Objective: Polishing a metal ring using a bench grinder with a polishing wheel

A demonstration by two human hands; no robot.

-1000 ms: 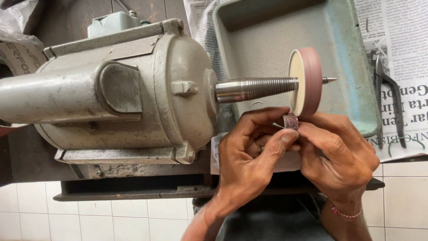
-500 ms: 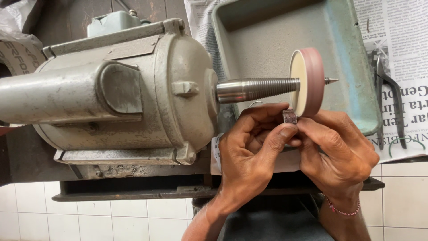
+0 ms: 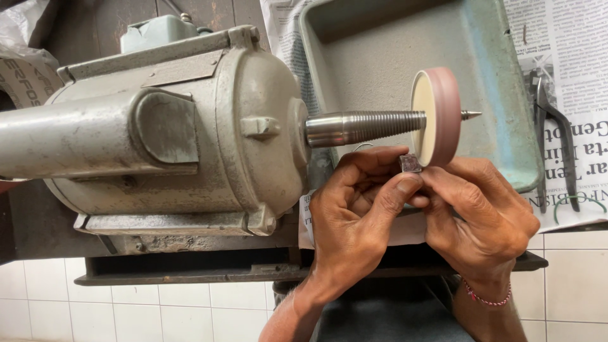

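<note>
A small reddish-grey stone piece (image 3: 410, 164) is pinched between the fingertips of my left hand (image 3: 361, 209) and my right hand (image 3: 484, 212). Both hands hold it up against the lower rim of a pink polishing wheel (image 3: 442, 114). The wheel sits on a threaded tapered spindle (image 3: 364, 126) that sticks out of a large grey motor (image 3: 158, 133). My right wrist wears a thin red bracelet.
A worn blue-green metal tray (image 3: 500, 95) lies behind the wheel on newspaper (image 3: 576, 57). Dark pliers (image 3: 557, 133) rest on the paper at the right. A white tiled surface (image 3: 158, 307) runs along the front, below the motor's dark base.
My hands have lifted the small piece slightly, from just below the wheel to its lower rim. The motor and tray stay put.
</note>
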